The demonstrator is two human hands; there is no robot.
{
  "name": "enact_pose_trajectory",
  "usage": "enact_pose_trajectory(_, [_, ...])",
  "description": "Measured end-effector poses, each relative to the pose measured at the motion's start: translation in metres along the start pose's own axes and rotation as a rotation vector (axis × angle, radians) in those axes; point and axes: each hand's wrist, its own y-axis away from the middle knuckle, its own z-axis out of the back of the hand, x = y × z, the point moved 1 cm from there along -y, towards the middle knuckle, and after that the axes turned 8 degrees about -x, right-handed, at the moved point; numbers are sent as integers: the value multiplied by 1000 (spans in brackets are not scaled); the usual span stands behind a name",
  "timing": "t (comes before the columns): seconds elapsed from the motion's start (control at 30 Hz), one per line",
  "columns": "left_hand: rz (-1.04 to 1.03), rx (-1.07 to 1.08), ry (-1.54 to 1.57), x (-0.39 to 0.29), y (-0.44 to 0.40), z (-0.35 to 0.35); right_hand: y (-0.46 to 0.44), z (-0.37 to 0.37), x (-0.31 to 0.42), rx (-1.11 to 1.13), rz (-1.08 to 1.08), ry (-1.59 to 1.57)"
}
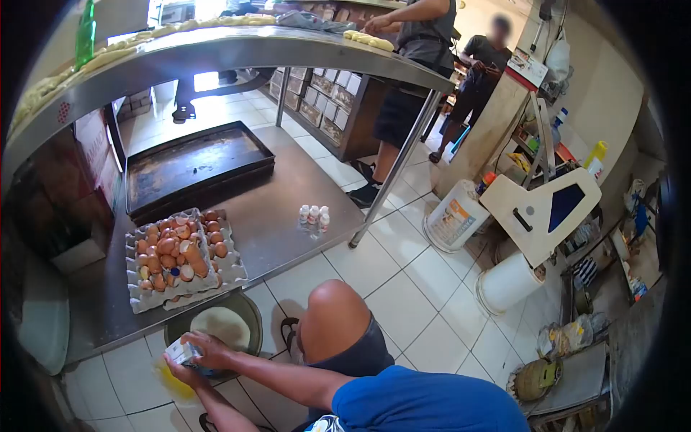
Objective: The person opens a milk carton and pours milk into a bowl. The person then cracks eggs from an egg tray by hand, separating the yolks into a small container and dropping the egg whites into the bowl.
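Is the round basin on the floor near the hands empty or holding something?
Not empty: a pale mound shows inside the basin.

Pale square tiles are covering the floor, their darker joints forming a grid and their glossy faces catching patches of light; a long metal table is spanning the upper left, with a broad lower shelf lying close to the floor and slim metal legs supporting the top; beyond it, a low cabinet with rows of compartments is standing on the tiles; a beige pillar is rising right of the table; a cream wall is closing off the upper right, cluttered shelving running below it; strong white glare is flooding in at the top.
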Motion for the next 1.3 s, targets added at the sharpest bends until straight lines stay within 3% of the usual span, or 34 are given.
enact_pose_trajectory(0.23, [-87, 34, -119, 22, -5, -29, -2, 28, -12, -84, 81, -12])
enact_pose_trajectory(0.37, [-156, 386, -229, -33, 28, -71, -6, 42, -18, -152, 59, 59])
enact_pose_trajectory(0.4, [-156, 391, -229, -31, 28, -75, -5, 44, -21, -157, 58, 60])
enact_pose_trajectory(0.57, [-148, 245, -192, -19, 27, -83, -5, 46, -39, -187, 70, 78])
enact_pose_trajectory(0.73, [-361, 190, -369, 8, 8, -75, -5, 44, -45, -82, 41, 89])
enact_pose_trajectory(0.9, [-235, 122, -268, -1, 12, -73, 2, 26, -40, -344, 119, -49])
enact_pose_trajectory(1.03, [-371, 163, -297, 1, 9, -73, 1, 25, -51, -370, -47, 105])
enact_pose_trajectory(1.2, [-356, 82, -337, 2, 12, -68, 2, 32, -38, -130, -144, 321])
enact_pose_trajectory(1.3, [-333, 30, -387, 0, 15, -69, 5, 27, -41, -167, -102, 346])
